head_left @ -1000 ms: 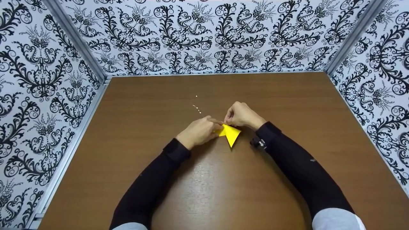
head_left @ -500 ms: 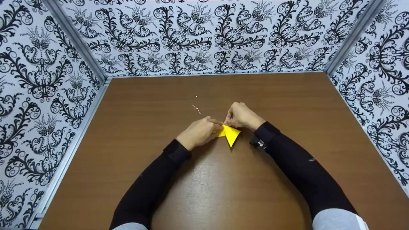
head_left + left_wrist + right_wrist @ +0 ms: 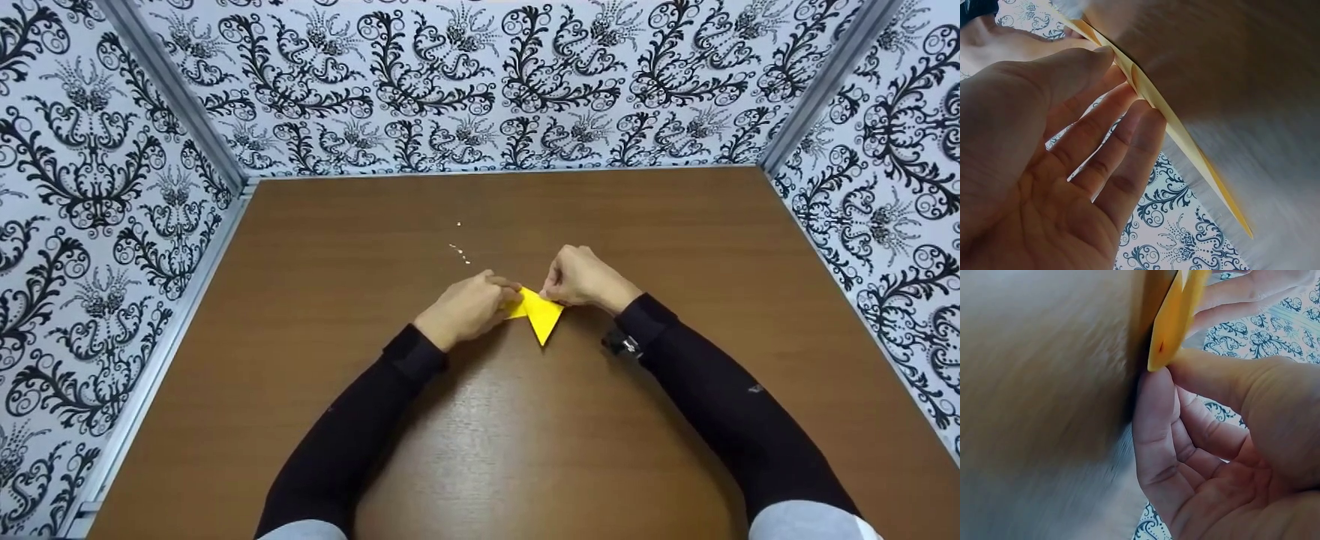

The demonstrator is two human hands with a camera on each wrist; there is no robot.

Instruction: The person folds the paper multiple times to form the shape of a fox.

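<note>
A piece of folded yellow paper lies on the table near its middle, one pointed flap toward the person. In the head view my left hand rests over the paper's left part and covers much of it. The left wrist view shows this hand's thumb and fairly straight fingers pressing along the thin folded layers of the paper. My right hand pinches the paper's right part between thumb and index finger. In the right wrist view the pinched corner of the paper shows right at those fingertips, the other fingers curled.
Several tiny white scraps are scattered on the brown wooden table, beyond the left hand. Walls with black-and-white scroll patterns enclose the table at the back and sides, with grey metal posts in the corners.
My right hand has slid right along the paper's upper edge, from the top point toward the right corner. The left hand has stayed in place.
</note>
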